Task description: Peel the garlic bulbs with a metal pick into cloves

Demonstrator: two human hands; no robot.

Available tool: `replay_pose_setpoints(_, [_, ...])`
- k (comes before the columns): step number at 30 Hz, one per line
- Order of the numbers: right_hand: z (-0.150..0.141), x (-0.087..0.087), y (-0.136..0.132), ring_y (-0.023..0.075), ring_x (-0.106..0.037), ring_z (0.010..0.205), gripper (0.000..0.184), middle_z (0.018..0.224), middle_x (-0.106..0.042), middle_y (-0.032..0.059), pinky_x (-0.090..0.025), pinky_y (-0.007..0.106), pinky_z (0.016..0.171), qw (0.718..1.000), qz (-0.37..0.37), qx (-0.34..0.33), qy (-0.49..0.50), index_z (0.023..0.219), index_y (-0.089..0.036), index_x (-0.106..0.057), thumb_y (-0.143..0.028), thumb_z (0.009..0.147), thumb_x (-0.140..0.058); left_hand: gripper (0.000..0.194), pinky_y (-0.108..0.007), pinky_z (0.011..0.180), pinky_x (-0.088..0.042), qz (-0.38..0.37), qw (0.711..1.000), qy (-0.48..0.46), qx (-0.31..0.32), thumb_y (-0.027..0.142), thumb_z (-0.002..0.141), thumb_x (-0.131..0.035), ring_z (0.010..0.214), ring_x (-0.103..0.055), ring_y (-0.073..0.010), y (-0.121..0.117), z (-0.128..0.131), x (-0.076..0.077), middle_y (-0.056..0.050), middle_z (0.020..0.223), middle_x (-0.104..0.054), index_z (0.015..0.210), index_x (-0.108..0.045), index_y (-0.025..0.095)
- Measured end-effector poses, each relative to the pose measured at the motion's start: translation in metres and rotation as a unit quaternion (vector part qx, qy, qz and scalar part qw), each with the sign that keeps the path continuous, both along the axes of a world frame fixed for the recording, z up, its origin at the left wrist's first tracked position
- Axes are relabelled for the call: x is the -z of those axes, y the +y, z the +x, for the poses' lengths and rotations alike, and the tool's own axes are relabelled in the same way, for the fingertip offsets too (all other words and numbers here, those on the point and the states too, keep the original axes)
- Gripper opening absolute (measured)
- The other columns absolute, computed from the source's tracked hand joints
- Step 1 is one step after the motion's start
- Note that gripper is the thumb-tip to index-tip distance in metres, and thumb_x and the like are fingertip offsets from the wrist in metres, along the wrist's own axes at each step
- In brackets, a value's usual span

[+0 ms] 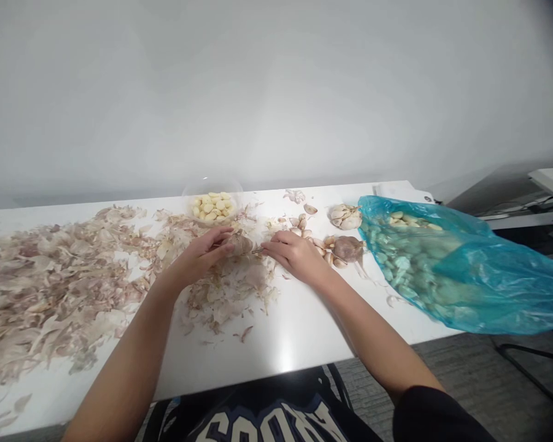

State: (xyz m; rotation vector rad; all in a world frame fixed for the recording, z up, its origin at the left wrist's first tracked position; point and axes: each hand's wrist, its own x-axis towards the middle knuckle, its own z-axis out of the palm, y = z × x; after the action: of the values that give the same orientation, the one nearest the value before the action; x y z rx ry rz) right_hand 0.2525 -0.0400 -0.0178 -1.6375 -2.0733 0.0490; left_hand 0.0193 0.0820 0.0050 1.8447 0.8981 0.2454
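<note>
My left hand (201,256) grips a partly peeled garlic clove (240,244) at its fingertips. My right hand (295,256) pinches a small metal tool (257,250), whose tip meets the clove, and most of the tool is hidden by my fingers. Loose unpeeled cloves (308,233) lie just beyond my right hand, beside a purple-skinned garlic bulb (348,248) and a broken white bulb (345,216). Garlic skins (225,298) are scattered beneath both hands.
A clear bowl (212,205) of peeled cloves stands at the white table's (299,344) far edge. A large heap of skins (59,294) spreads left. A crumpled blue plastic bag (461,270) holding peeled cloves lies right, overhanging the table edge. Carpet lies below.
</note>
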Motion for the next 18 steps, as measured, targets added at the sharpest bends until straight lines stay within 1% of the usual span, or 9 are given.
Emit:
replay_pose_setpoints(5, [0.0034, 0.0024, 0.0022, 0.0114, -0.06, 0.08, 0.035, 0.089, -0.067, 0.0063, -0.043, 0.023, 0.069, 0.999, -0.007, -0.015, 0.04, 0.106, -0.02, -0.073, -0.04, 0.099, -0.046, 0.067, -0.042, 0.104, -0.047, -0.008, 1.0, 0.007, -0.003, 0.066, 0.085, -0.057, 0.128, -0.053, -0.0307, 0.001, -0.0006, 0.0023, -0.008, 0.138, -0.058, 0.139, -0.05, 0.026])
replay_pose_setpoints(7, [0.0044, 0.0025, 0.0029, 0.0118, -0.06, 0.08, 0.034, 0.088, -0.067, 0.0064, -0.043, 0.023, 0.069, 0.999, -0.004, -0.022, 0.045, 0.105, -0.019, -0.073, -0.04, 0.098, -0.046, 0.068, -0.042, 0.106, -0.045, -0.008, 1.0, 0.007, -0.003, 0.066, 0.085, -0.056, 0.129, -0.052, -0.0304, 0.0013, -0.0006, 0.0024, -0.008, 0.14, -0.056, 0.14, -0.049, 0.026])
replay_pose_setpoints(10, [0.0052, 0.0019, 0.0029, 0.0119, -0.06, 0.081, 0.033, 0.089, -0.068, 0.0062, -0.042, 0.023, 0.068, 0.999, 0.007, -0.027, 0.044, 0.104, -0.019, -0.073, -0.039, 0.098, -0.047, 0.067, -0.042, 0.105, -0.046, -0.009, 1.0, 0.006, 0.002, 0.066, 0.086, -0.055, 0.128, -0.053, -0.0303, 0.0013, -0.0009, 0.0018, -0.008, 0.14, -0.056, 0.139, -0.05, 0.026])
replay_pose_setpoints(14, [0.0035, 0.0015, 0.0016, 0.0113, -0.059, 0.081, 0.031, 0.089, -0.068, 0.0052, -0.038, 0.023, 0.063, 0.999, 0.037, -0.028, 0.006, 0.103, -0.021, -0.073, -0.037, 0.098, -0.048, 0.067, -0.042, 0.103, -0.046, 0.001, 1.0, 0.009, 0.001, 0.067, 0.087, -0.053, 0.126, -0.054, -0.0307, 0.0006, -0.0007, 0.0011, -0.009, 0.137, -0.058, 0.139, -0.05, 0.025])
replay_pose_setpoints(18, [-0.004, 0.0037, 0.0016, 0.0103, -0.056, 0.078, 0.023, 0.088, -0.067, 0.0038, -0.031, 0.024, 0.058, 0.992, 0.106, -0.017, -0.069, 0.101, -0.022, -0.072, -0.033, 0.097, -0.052, 0.066, -0.04, 0.098, -0.047, 0.03, 0.999, 0.022, -0.001, 0.068, 0.089, -0.048, 0.118, -0.058, -0.0297, -0.0016, 0.0024, 0.001, -0.009, 0.127, -0.063, 0.137, -0.051, 0.024])
